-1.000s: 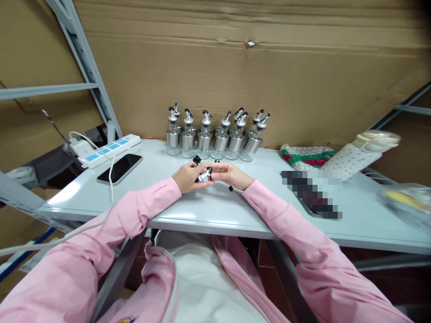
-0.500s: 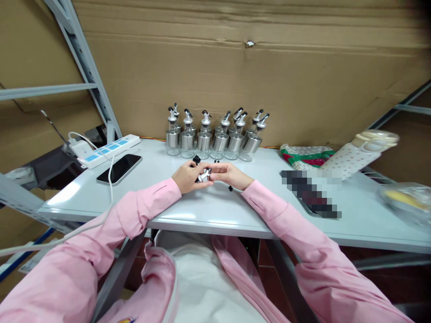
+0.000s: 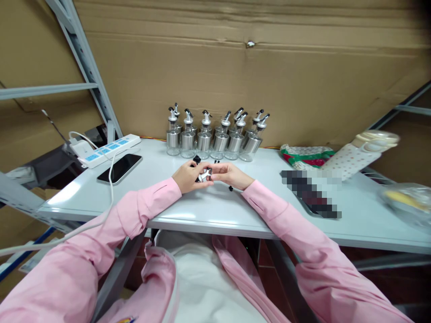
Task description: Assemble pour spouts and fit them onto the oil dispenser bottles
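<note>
My left hand [image 3: 189,177] is closed around a silver and black pour spout [image 3: 204,175], held just above the table in front of me. From the other side, the fingertips of my right hand [image 3: 235,176] pinch the spout's black end, so both hands meet on it. Fingers cover part of the spout. Behind my left fingers is a black ribbed stopper part [image 3: 197,159]. Beyond my right fingers are tiny black pieces [image 3: 217,161], and one more small black piece [image 3: 230,188] lies beneath my right hand.
Several glass and steel oil bottles [image 3: 204,141] with spouts stand along the cardboard wall. To the left are a phone [image 3: 120,168], a power strip [image 3: 111,150] and a white cable. On the right lie a patterned cloth [image 3: 305,154], a dotted bottle [image 3: 357,157] and a blurred dark object [image 3: 311,195].
</note>
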Tool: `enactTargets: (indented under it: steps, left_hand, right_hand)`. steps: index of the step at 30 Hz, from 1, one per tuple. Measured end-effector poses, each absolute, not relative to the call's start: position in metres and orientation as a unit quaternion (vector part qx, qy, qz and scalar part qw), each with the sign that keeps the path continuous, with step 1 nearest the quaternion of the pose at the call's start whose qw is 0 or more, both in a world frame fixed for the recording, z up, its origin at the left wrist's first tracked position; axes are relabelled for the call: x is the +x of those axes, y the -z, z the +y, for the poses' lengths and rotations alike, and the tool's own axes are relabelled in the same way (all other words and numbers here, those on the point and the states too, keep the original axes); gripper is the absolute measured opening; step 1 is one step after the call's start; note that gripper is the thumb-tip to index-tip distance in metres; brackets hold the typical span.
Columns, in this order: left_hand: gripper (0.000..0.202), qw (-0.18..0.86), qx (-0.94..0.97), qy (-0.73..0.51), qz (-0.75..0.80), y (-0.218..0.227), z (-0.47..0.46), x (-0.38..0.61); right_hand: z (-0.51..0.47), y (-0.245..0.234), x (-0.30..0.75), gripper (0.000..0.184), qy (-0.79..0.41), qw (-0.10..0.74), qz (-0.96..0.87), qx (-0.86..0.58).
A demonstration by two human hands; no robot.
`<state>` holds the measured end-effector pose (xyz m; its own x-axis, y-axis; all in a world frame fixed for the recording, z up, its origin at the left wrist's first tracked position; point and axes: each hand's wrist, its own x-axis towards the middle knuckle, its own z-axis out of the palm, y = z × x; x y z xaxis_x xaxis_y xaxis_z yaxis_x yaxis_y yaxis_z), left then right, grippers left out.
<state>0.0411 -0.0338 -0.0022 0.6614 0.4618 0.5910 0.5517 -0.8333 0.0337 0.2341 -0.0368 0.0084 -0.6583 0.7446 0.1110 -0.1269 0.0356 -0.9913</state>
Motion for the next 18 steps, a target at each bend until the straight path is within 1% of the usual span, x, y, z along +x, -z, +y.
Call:
enactTargets:
  steps: [6,11,18]
  left_hand:
    - [0.046,0.082,-0.903,0.332,-0.260,0.0041,-0.0324,0.0408]
    - [0.048,0.081,-0.904,0.324,-0.268,0.0042,-0.0318,0.0403]
    - [0.048,0.055,-0.913,0.312,-0.259,0.0011,-0.0340,0.0404]
  right_hand:
    - [-0.0363,-0.0063,0.2335,0.037,-0.659,0.337,-0.631,-0.234]
    - [-0.0346,-0.0047,0.2329,0.037,-0.657,0.336,-0.634,-0.231]
    - [-0.0313,-0.0024,0.2352,0.026,-0.650,0.342,-0.631,-0.249]
